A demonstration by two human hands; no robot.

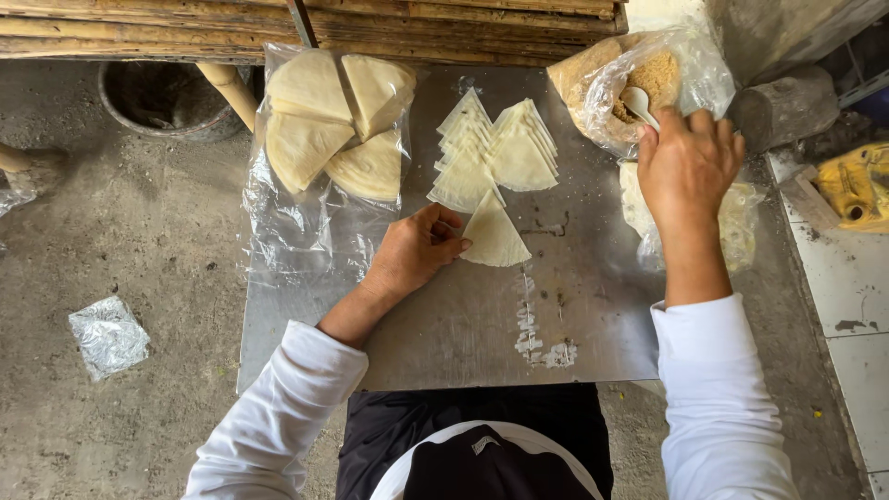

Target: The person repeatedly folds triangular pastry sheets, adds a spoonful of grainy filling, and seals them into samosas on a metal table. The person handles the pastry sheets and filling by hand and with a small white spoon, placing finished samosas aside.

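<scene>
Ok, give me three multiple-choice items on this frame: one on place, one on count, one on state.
1. Where does the single wrapper under the left hand lie?
A. on the metal table
B. in the bucket
C. on the floor

2. How many wrapper stacks lie on the plastic sheet?
A. two
B. four
C. six

3. What does the right hand hold?
A. nothing
B. a knife
C. a white spoon in the filling bag

A: it rests on bare metal. B: four wedges form a round. C: fingers close on its handle.

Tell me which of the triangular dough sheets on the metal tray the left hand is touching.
The single pale triangular dough sheet lying alone nearest the person, under the left hand fingertips; the other sheets sit fanned in two overlapping stacks farther up the tray.
</scene>
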